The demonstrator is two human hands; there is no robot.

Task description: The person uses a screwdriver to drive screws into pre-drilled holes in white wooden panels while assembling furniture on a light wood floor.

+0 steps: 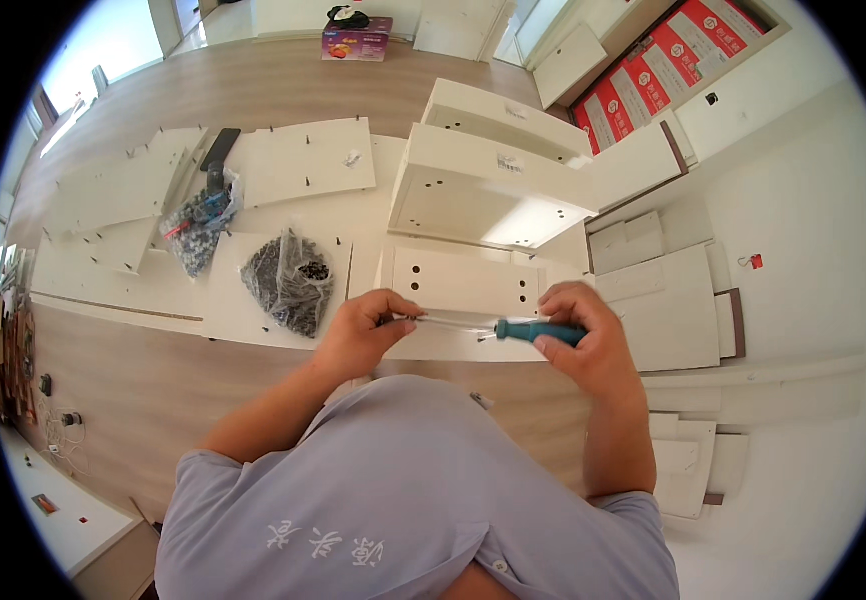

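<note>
My right hand (595, 335) is wrapped round the teal handle of a screwdriver (528, 330), held level above the near edge of the white panels. Its thin shaft runs left to my left hand (368, 325), whose thumb and fingers pinch close to the tip. A small dark piece shows between those fingers, too small to name. Just beyond the hands lies a white panel with dark round holes (468, 280). Left of it, a clear plastic bag of dark small fittings (288, 285) sits open on another panel.
A second bag of fittings (193, 235) lies beside a black-handled power tool (218, 160). White panels with upright pegs (303, 155) spread at the left. Two white drawer-like boxes (493, 190) stand beyond my right hand. More panels (673, 310) lean at the right wall.
</note>
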